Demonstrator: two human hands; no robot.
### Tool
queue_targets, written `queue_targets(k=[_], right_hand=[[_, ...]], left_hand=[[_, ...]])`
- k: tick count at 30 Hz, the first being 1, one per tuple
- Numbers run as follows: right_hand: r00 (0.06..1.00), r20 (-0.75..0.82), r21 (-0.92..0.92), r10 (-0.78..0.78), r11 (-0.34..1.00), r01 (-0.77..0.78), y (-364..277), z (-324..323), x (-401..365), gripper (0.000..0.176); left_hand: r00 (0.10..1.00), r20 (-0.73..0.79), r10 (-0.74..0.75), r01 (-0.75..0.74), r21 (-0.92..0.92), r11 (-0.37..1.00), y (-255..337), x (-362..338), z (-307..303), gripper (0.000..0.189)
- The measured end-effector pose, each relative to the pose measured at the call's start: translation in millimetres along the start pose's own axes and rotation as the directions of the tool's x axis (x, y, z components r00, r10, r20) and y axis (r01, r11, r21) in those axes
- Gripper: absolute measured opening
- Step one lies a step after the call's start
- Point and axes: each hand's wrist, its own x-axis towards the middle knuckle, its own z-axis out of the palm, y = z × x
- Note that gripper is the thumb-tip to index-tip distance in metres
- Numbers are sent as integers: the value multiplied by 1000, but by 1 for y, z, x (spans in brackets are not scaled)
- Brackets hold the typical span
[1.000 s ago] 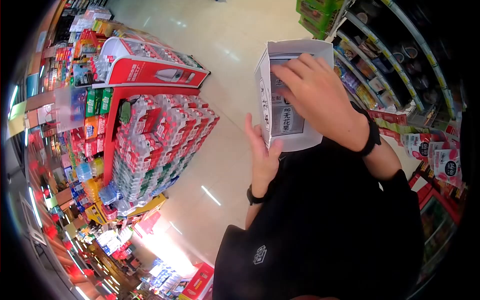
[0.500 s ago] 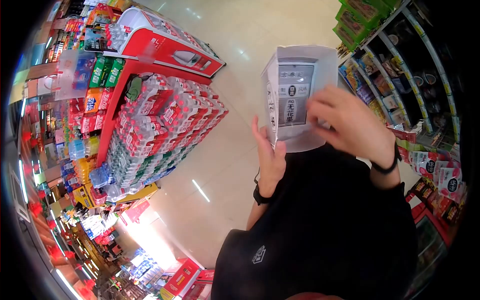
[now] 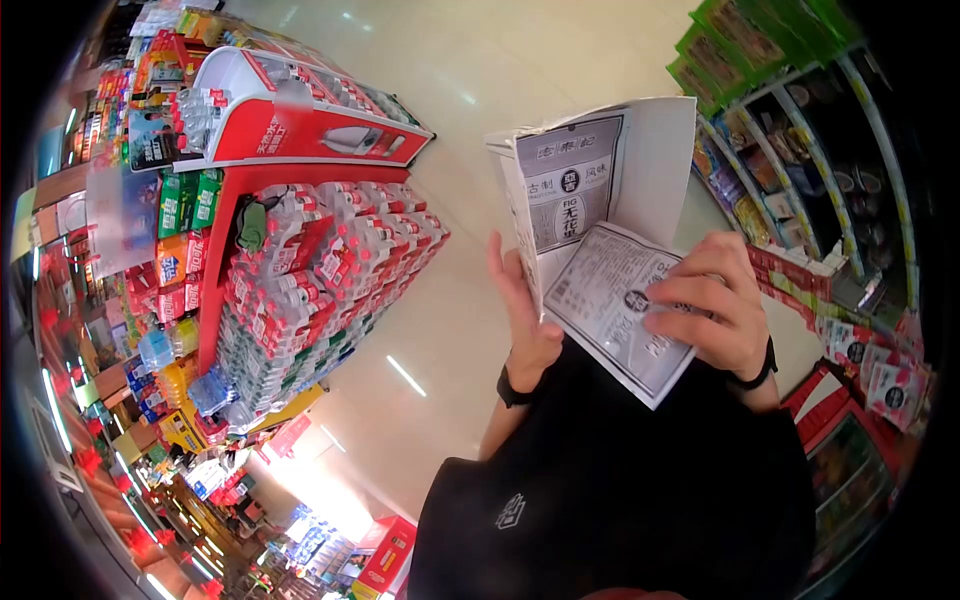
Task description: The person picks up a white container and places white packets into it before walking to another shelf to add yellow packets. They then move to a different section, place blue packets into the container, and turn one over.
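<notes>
A white cardboard box [image 3: 652, 200] with grey printed panels stands tilted in front of my chest, its far side open and its inner walls showing. One panel reads "FIG" with Chinese characters. A printed front panel [image 3: 610, 305] slopes down toward me. My left hand [image 3: 527, 325] supports the box at its lower left edge, thumb near the corner and fingers stretched along the outer side. My right hand [image 3: 712, 305] has its curled fingers on the printed front panel; its thumb is hidden. Dark bands circle both wrists.
At left, shrink-wrapped bottle packs [image 3: 340, 250] are stacked beside a red and white display bin [image 3: 330, 130]. On the right stand shelves [image 3: 810, 150] with packaged goods, green boxes [image 3: 740, 45] on top. Pale tiled floor [image 3: 440, 250] lies between them.
The sloping printed panel has come into view at the front of the box. My right hand has moved down and right onto it. The box is turned, and my left hand has shifted slightly left.
</notes>
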Motion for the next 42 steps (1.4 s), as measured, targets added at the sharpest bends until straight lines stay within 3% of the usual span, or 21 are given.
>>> queue_targets(k=[5,7,8,10,12,15,16,20,22,27,29,31,34,37,39,42], right_hand=[[996,-71,62,49,997,-45,56,-16,29,11],[951,-274,275,143,959,-65,91,-9,38,1],[912,-357,377,204,924,-60,108,-5,43,6],[753,-364,813,548,581,-30,130,2,64,17],[760,-209,967,615,243,69,167,2,83,30],[892,-54,972,449,-181,150,225,14,112,26],[920,65,913,387,-395,101,235,15,127,20],[956,84,745,283,-655,128,258,45,178,21],[962,103,776,253,-625,82,279,58,195,22],[948,183,739,262,-672,43,294,92,249,24],[944,175,776,279,-629,42,286,105,276,25],[962,116,820,248,-571,48,287,120,308,25],[968,137,814,211,-581,11,282,142,349,23],[982,130,753,136,-658,-9,285,177,393,22],[992,99,716,73,-698,-20,293,203,421,22],[996,53,671,77,-741,21,293,231,448,22]], left_hand=[[992,26,-122,123,-54,991,-14,52,-16,127],[988,32,-153,155,-63,986,-17,77,-17,122],[988,32,-153,155,-52,987,-8,95,-14,119],[986,-7,-164,164,30,986,-13,116,-17,115],[982,-26,-186,187,69,980,-9,139,-14,113],[976,-56,-210,213,61,975,-10,165,-11,109],[971,-77,-228,233,57,971,-8,166,-11,108],[955,-182,-233,241,21,970,5,192,-6,96],[932,-303,-199,205,-12,979,6,205,-5,87],[959,-205,-197,189,-58,980,7,246,-57,76],[960,-145,-240,236,-40,971,9,254,-93,80],[948,-103,-302,303,-13,953,29,283,-112,96],[953,-26,-302,302,-5,953,40,312,-154,100],[937,-81,-340,343,33,939,77,341,-176,102],[964,-47,-260,264,88,961,77,362,-199,101],[946,-95,-310,320,119,940,91,385,-211,100]])
